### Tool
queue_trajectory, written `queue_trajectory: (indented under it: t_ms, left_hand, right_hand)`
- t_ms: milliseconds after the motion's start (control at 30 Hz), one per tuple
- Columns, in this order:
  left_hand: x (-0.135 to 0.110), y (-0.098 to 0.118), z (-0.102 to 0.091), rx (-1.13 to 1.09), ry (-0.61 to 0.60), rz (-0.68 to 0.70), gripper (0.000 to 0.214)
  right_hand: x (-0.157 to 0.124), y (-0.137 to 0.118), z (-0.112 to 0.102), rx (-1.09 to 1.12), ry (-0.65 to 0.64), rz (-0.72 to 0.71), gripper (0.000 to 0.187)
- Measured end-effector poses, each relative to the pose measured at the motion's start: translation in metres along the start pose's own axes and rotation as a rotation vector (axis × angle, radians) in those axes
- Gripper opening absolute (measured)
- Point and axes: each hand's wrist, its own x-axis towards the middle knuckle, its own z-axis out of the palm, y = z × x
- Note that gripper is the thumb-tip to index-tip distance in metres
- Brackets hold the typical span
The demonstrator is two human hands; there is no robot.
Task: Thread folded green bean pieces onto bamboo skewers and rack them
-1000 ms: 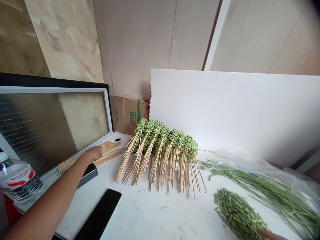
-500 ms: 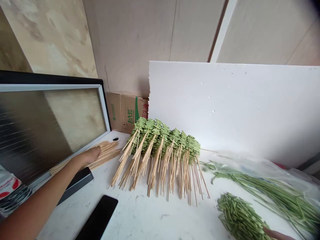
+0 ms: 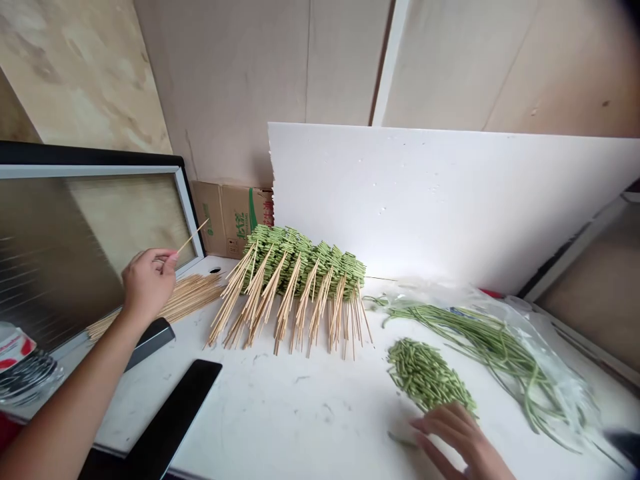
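Observation:
My left hand (image 3: 147, 281) is raised above a pile of bare bamboo skewers (image 3: 185, 301) and pinches one skewer (image 3: 193, 235) that points up and right. My right hand (image 3: 460, 440) lies low at the front right with fingers spread, touching the near end of a heap of short cut green bean pieces (image 3: 425, 375). One loose piece (image 3: 400, 439) lies by its fingertips. Between the hands stands a row of finished bean skewers (image 3: 295, 280), green tops at the back, sticks fanned toward me.
Long uncut green beans (image 3: 480, 337) lie on a clear plastic bag at the right. A white foam board (image 3: 440, 200) leans behind. A black phone (image 3: 173, 417), a glass-lidded cabinet (image 3: 75, 233), a cardboard box (image 3: 230, 217) and a water bottle (image 3: 23, 367) are at the left.
My left hand has lifted off the skewer pile with a single skewer pinched in it. My right hand has come into view at the cut bean heap. The view has swung right.

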Motion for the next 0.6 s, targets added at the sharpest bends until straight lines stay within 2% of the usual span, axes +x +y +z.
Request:
queue_trajectory:
  t_ms: [133, 233, 300, 433, 600]
  left_hand:
    - [-0.051, 0.075, -0.025, -0.189, 0.029, 0.082, 0.027]
    - [-0.096, 0.125, -0.039, -0.348, -0.035, 0.162, 0.023]
    - [-0.123, 0.148, -0.045, -0.412, -0.114, 0.208, 0.023]
    - [-0.173, 0.172, -0.050, -0.504, -0.291, 0.216, 0.025]
    - [-0.223, 0.181, -0.043, -0.520, -0.552, 0.194, 0.021]
  right_hand:
    - [-0.007, -0.013, 0.015, 0.013, -0.067, 0.034, 0.017]
    - [-0.006, -0.021, 0.023, -0.007, -0.040, 0.100, 0.016]
    - [-0.005, -0.025, 0.025, 0.012, -0.033, 0.128, 0.018]
    - [-0.005, -0.033, 0.022, 0.203, 0.037, 0.218, 0.023]
    - [-0.001, -0.041, 0.009, 0.772, 0.158, 0.480, 0.036]
